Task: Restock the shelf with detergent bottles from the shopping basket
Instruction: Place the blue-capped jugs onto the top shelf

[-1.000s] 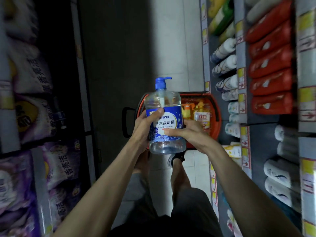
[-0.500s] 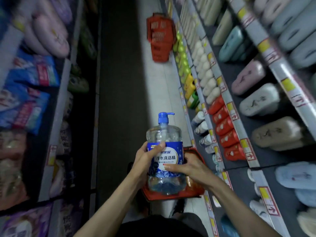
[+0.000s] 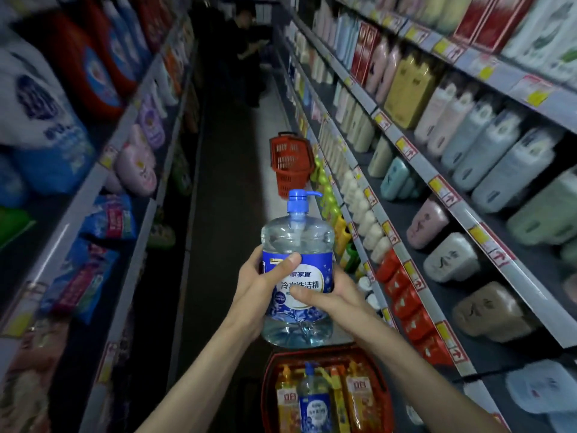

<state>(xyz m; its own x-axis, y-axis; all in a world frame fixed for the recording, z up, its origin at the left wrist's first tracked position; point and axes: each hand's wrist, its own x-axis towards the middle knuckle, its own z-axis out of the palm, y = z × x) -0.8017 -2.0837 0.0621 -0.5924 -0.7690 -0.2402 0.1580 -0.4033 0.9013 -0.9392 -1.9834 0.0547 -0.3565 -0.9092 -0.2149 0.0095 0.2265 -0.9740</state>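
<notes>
Gripping a clear detergent bottle [image 3: 298, 245] (blue pump cap, blue label) upright above the red shopping basket [image 3: 269, 370]: left hand [image 3: 262, 282] and right hand [image 3: 331, 296] curl round its sides, thumbs across the label. Stocked shelf [image 3: 415, 276] at right.

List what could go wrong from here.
The large clear detergent bottle is gripped by left hand and right hand on its smooth sides; it may slip onto the bottles in the shopping basket below. The right shelves look packed; forcing it in may topple neighbours. A second red basket in the aisle ahead is a trip hazard.
</notes>
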